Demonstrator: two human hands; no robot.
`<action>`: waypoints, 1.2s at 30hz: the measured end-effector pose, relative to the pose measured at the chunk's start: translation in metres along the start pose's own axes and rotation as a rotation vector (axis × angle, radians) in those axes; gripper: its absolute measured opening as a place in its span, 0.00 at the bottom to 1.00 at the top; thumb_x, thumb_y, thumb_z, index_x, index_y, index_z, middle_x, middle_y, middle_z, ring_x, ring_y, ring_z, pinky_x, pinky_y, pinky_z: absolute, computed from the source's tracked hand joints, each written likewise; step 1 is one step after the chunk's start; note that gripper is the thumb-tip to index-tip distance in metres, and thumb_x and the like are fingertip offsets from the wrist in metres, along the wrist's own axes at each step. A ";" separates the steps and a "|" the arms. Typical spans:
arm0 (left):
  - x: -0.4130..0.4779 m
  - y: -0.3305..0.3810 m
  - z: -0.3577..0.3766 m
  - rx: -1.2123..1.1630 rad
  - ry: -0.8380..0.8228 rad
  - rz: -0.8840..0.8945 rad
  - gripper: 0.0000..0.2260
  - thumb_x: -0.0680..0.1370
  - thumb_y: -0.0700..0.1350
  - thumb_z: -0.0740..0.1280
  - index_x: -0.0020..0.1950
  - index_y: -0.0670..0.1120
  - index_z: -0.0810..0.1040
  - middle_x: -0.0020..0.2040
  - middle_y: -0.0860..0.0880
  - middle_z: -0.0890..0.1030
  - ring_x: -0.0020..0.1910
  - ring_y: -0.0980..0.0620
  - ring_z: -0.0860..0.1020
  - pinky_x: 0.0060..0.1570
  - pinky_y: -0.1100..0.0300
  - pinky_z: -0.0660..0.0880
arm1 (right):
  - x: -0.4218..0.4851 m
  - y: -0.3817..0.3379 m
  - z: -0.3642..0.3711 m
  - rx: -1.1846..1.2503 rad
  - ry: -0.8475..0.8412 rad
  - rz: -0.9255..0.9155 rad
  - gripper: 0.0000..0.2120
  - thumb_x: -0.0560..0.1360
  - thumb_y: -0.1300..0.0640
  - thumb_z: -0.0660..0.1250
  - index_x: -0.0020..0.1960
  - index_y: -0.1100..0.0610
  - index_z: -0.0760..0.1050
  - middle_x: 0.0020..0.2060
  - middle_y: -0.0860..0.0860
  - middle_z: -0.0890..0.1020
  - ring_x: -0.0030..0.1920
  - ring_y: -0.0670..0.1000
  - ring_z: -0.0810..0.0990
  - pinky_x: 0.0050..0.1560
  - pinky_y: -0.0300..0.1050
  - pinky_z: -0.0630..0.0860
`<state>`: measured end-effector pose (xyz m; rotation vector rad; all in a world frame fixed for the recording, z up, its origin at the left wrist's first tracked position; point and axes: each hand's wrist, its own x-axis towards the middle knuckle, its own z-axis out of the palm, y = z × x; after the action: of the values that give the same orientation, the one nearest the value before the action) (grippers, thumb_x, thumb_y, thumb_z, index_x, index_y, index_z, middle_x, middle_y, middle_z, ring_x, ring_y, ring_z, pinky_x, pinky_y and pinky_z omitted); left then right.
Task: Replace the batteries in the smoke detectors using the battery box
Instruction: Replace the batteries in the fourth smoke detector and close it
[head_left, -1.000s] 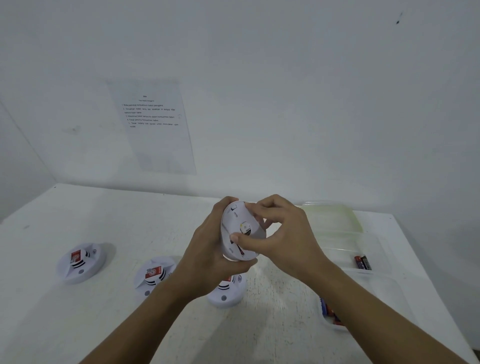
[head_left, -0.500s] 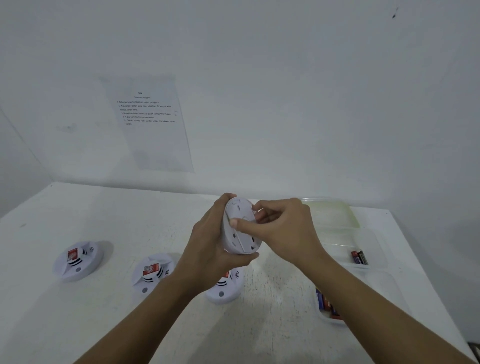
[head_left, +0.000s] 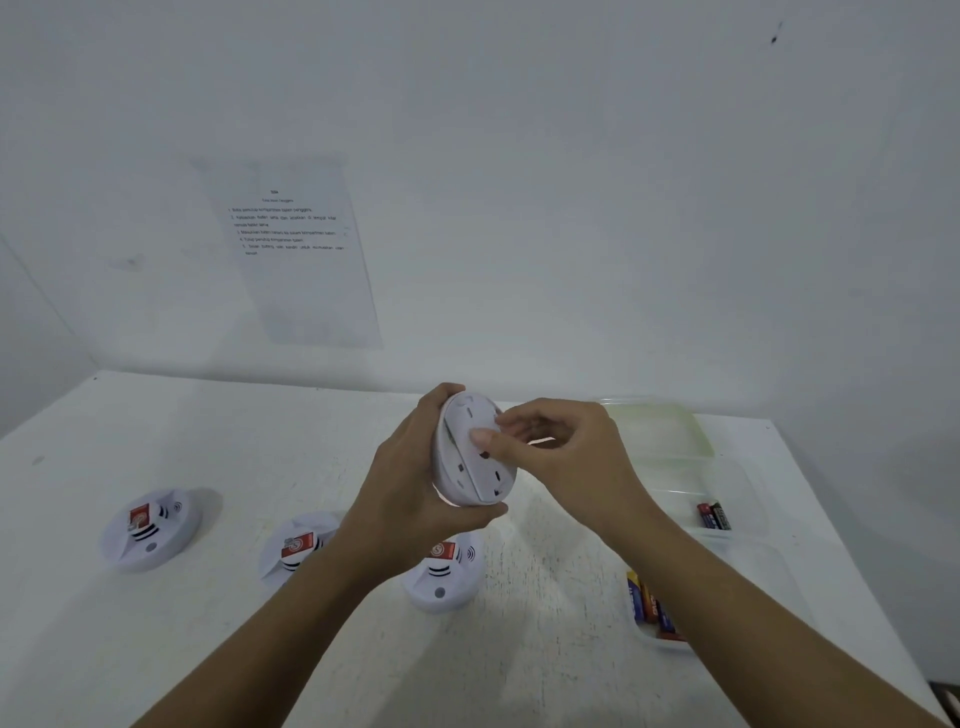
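Observation:
I hold a white round smoke detector (head_left: 470, 467) upright above the table, its back plate facing me. My left hand (head_left: 410, 493) grips it from the left, fingers behind and thumb under the rim. My right hand (head_left: 556, 452) pinches the plate's upper right edge, thumb flat on the back and fingertips curled at the rim. The clear battery box (head_left: 748, 499) lies at the right, with batteries (head_left: 714, 516) in a far compartment and more batteries (head_left: 649, 605) in a near one.
Three more smoke detectors lie face up on the white table: left detector (head_left: 150, 530), middle detector (head_left: 298, 545), and one under my hands (head_left: 441, 577). A greenish lid (head_left: 654, 428) lies behind the box. A printed sheet (head_left: 296, 249) hangs on the wall.
The opening seen in the detector's back a second ago is now covered. My right hand has shifted from across the plate to its upper right edge; the detector has turned slightly.

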<state>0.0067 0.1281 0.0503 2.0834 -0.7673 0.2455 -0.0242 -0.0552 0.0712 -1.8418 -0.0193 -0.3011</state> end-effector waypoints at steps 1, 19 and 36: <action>0.001 0.000 0.000 0.010 -0.018 -0.008 0.36 0.63 0.62 0.77 0.66 0.63 0.63 0.60 0.69 0.70 0.60 0.67 0.73 0.54 0.80 0.69 | 0.000 0.000 0.000 -0.015 -0.012 -0.009 0.17 0.65 0.45 0.81 0.50 0.51 0.85 0.41 0.46 0.86 0.44 0.47 0.85 0.46 0.44 0.84; -0.024 -0.010 -0.031 0.024 0.024 -0.142 0.36 0.65 0.65 0.75 0.70 0.66 0.68 0.68 0.66 0.69 0.65 0.61 0.68 0.52 0.73 0.70 | -0.005 -0.004 0.030 0.671 -0.181 0.327 0.14 0.81 0.63 0.62 0.65 0.55 0.76 0.57 0.56 0.84 0.57 0.57 0.84 0.52 0.55 0.82; -0.037 -0.023 -0.096 -0.530 0.165 -0.391 0.20 0.76 0.48 0.71 0.66 0.60 0.72 0.53 0.51 0.86 0.49 0.54 0.83 0.47 0.62 0.79 | 0.002 -0.021 0.080 0.644 -0.138 0.295 0.18 0.74 0.70 0.71 0.61 0.62 0.70 0.50 0.64 0.85 0.49 0.63 0.84 0.54 0.58 0.81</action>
<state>0.0016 0.2306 0.0758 1.6361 -0.2717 -0.0077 -0.0104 0.0269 0.0710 -1.1998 0.0544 0.0438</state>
